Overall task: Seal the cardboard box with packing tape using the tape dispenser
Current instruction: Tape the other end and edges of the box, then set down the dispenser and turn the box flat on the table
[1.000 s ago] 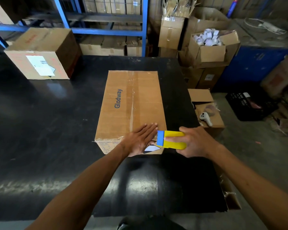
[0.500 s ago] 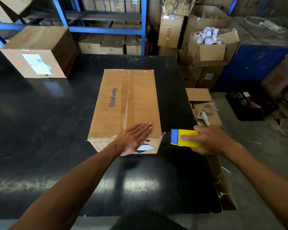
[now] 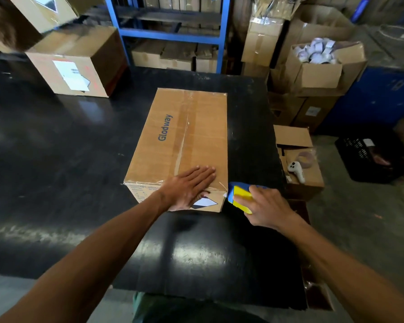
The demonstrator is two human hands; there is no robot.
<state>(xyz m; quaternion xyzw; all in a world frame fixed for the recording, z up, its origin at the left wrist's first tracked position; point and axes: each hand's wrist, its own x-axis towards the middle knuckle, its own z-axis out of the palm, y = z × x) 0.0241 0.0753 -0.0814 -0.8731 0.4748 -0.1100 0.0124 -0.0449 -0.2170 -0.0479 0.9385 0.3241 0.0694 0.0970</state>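
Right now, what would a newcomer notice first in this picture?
The brown cardboard box in the middle of the black table, with the left hand flat on its near end. Next, the yellow and blue tape dispenser, held by the right hand at the box's near right corner.

Taped cardboard box [image 3: 184, 141], yellow-blue tape dispenser [image 3: 239, 198]

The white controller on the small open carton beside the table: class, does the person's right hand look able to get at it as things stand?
Probably not at once: the right hand is gripping the tape dispenser. Nothing lies over the white controller, though.
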